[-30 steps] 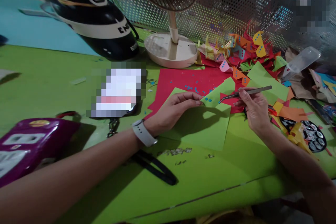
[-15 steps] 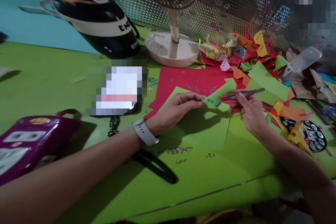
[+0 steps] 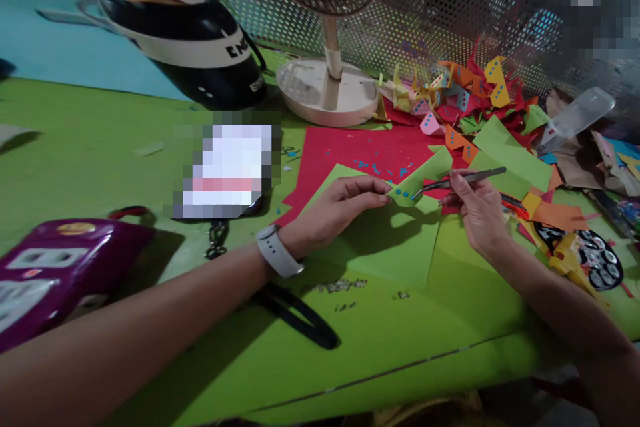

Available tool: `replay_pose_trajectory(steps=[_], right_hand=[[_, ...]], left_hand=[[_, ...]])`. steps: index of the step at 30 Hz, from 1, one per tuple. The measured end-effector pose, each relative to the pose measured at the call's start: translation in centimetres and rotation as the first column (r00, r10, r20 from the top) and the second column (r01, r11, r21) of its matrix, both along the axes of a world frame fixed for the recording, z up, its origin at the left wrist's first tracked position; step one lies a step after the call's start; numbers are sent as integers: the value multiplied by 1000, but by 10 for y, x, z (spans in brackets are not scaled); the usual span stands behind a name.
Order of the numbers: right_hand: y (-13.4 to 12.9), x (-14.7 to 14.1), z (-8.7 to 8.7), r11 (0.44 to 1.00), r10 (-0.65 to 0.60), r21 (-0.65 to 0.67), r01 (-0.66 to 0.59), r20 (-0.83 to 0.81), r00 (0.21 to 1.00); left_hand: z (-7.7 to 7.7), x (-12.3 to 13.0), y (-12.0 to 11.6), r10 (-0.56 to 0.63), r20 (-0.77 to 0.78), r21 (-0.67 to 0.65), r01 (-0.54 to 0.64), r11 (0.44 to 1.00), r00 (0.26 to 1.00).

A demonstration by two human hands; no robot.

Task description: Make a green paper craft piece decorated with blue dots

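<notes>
Between thumb and fingers, my left hand [image 3: 345, 207] pinches a folded green paper piece [image 3: 434, 165] that bears a short row of blue dots. My right hand [image 3: 475, 203] grips metal tweezers [image 3: 483, 175], whose tips touch the paper at the right end of the dots. Below the hands lies a flat green sheet [image 3: 395, 257]. It partly covers a red sheet [image 3: 330, 147] scattered with small blue bits.
A fan [image 3: 327, 93] and a black-and-white container [image 3: 200, 47] stand behind. A phone [image 3: 225, 167] and a purple power strip [image 3: 75, 253] lie left. Dotted folded papers [image 3: 457, 93] are heaped at the back right, near a clear plastic container [image 3: 577, 120]. A black strap [image 3: 300, 320] lies in front.
The hands have hardly moved. The tweezer tips have shifted very slightly to the right and up on the paper piece.
</notes>
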State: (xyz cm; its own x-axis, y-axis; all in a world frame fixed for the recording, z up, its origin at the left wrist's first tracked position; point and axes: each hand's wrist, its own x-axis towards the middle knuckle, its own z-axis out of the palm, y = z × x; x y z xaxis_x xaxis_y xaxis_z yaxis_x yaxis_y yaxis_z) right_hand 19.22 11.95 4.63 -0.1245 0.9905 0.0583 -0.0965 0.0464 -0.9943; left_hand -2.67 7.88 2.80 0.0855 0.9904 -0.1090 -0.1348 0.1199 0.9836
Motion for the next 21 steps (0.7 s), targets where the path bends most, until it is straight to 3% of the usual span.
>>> replay_pose_trajectory(steps=[11, 21], right_hand=[[0, 0, -1, 1000, -13, -5, 13, 29, 1000], [5, 7, -2, 1000, -18, 24, 19, -4, 1000]], left_hand=[[2, 1, -1, -30, 37, -14, 30, 999, 999], [0, 0, 1, 28, 131, -16, -27, 1000, 991]])
